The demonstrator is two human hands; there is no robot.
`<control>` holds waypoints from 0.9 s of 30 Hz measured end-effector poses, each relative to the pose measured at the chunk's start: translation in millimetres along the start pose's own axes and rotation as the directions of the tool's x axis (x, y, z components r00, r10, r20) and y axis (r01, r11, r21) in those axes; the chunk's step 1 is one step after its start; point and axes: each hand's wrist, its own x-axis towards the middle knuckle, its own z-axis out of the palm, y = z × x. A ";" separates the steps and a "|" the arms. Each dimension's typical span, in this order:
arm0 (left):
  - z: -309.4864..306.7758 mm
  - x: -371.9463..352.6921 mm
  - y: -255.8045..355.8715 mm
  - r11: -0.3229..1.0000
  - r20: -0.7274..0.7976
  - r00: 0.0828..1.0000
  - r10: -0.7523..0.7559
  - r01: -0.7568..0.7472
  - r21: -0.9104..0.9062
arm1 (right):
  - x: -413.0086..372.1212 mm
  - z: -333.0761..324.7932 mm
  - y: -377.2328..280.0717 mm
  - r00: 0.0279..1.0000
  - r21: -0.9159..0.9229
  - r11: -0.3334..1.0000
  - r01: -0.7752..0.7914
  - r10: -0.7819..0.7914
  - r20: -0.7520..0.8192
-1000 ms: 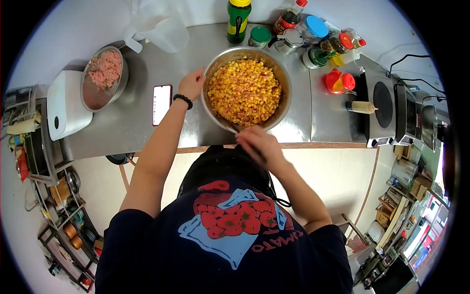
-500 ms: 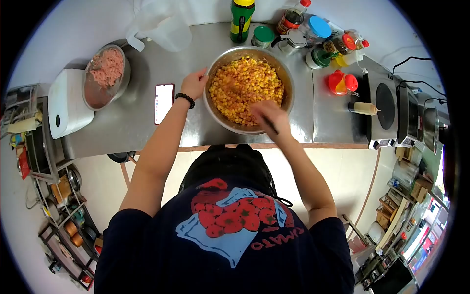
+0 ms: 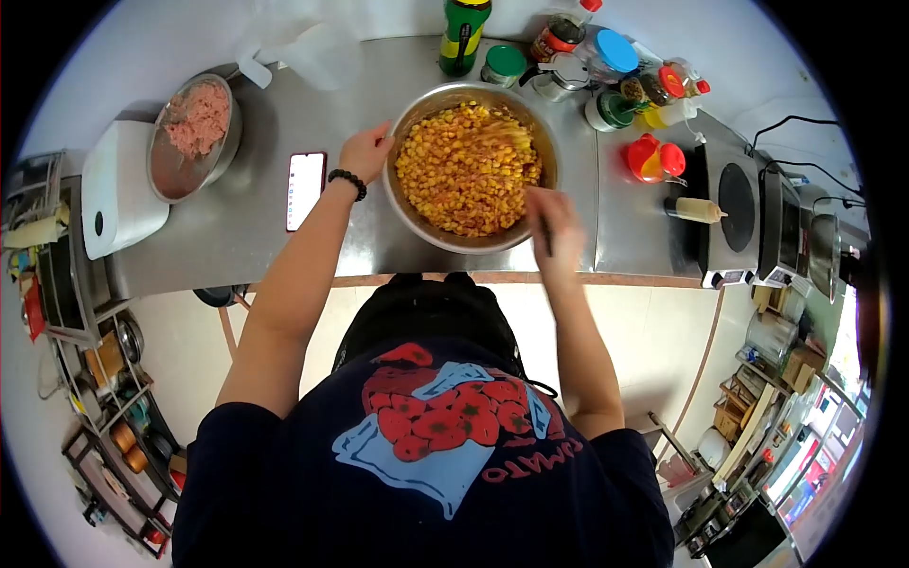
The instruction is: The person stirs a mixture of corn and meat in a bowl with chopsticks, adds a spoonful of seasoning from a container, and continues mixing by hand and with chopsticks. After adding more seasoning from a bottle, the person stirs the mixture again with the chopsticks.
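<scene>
A large metal bowl [image 3: 399, 196] stands on the steel counter [image 3: 256, 180] in the upper middle of the frame, holding a corn mixture [image 3: 464, 170] of yellow kernels with pinkish bits through it. The left hand [image 3: 366, 152], a dark beaded bracelet [image 3: 348, 178] at its wrist, is closed on the left side of the bowl's rim, fingers bent over the edge. The right hand [image 3: 557, 230] is at the bowl's lower right edge, blurred, its fingers curled shut around a dark-handled utensil [image 3: 546, 236]; the utensil's far end is too blurred to make out. The mixture is streaked by blur towards its upper right.

Left of the bowl, a phone [image 3: 305, 191] lies with its screen lit. In the upper left, a smaller metal bowl [image 3: 173, 172] of pink minced meat [image 3: 199, 119] sits tilted beside a white appliance [image 3: 125, 189]; a translucent plastic jug [image 3: 325, 59] is at the top, left of centre. Behind the large bowl are a green bottle [image 3: 462, 38] and a green-lidded jar [image 3: 504, 64]. To the right are a red container [image 3: 644, 158], a squeeze bottle [image 3: 695, 209] lying on its side and a hotplate [image 3: 736, 208].
</scene>
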 end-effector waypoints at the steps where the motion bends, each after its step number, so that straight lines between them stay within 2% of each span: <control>1: -0.6 -1.6 -0.6 1.000 0.000 1.000 -0.007 0.007 -0.002 | -2.8 -12.5 -0.8 0.994 -0.031 0.994 -0.101 0.102 0.035; 2: -0.9 -0.8 0.4 0.999 0.012 1.000 -0.024 0.025 -0.022 | -8.8 -24.0 -5.1 0.978 -0.070 0.978 -0.196 0.201 0.064; 4: 2.7 1.5 -0.5 0.998 0.028 0.999 -0.041 0.042 -0.053 | -32.2 -27.6 -12.7 0.973 -0.051 0.999 -0.019 0.030 0.227; 6: 4.6 2.5 -6.0 0.996 0.021 1.000 -0.023 0.025 -0.081 | -53.2 -21.6 -28.2 0.926 0.181 0.984 0.006 -0.073 0.371; 8: 2.7 2.3 -2.3 0.998 0.026 0.999 -0.034 0.036 -0.057 | -43.0 -40.5 -46.5 0.820 0.220 0.973 -0.073 -0.067 0.569; 11: 0.7 2.7 -2.5 0.998 0.037 0.998 -0.043 0.044 -0.037 | -14.2 -74.5 -22.2 0.832 0.144 0.981 -0.134 0.032 0.554; 13: 1.7 2.2 -2.1 0.998 0.046 0.998 -0.040 0.042 -0.046 | 8.0 -75.9 -14.9 0.894 0.036 0.996 -0.081 0.057 0.445; 14: 1.7 2.5 -2.8 0.998 0.034 0.999 -0.028 0.030 -0.046 | 14.4 -68.3 -8.3 0.933 -0.001 1.000 -0.011 0.011 0.360; 15: 1.7 2.9 -2.9 0.999 0.022 1.000 -0.016 0.017 -0.046 | 24.3 -59.5 -3.2 0.953 0.048 0.999 0.016 -0.030 0.302; 19: -1.9 2.2 -1.2 0.999 0.071 0.997 -0.040 0.040 0.002 | 40.7 -43.9 10.9 0.974 0.044 0.999 -0.016 0.006 0.225; 21: -2.0 4.3 -1.3 0.998 0.092 0.995 -0.044 0.047 -0.031 | 24.2 -46.1 4.4 0.979 -0.092 0.991 -0.096 0.111 0.172; 22: -0.8 5.8 -2.7 0.998 0.088 0.995 -0.045 0.049 -0.039 | 8.5 -45.1 -1.9 0.969 -0.180 0.979 -0.092 0.130 0.211; 24: 4.4 3.8 -7.7 0.999 0.009 1.000 0.006 -0.006 -0.051 | -26.5 -32.7 -18.5 0.967 0.018 1.000 -0.014 0.009 0.256; 27: 3.1 2.5 -4.4 0.998 0.029 0.999 -0.026 0.028 -0.059 | -39.7 -23.6 -61.9 0.903 0.227 0.970 -0.090 -0.017 0.429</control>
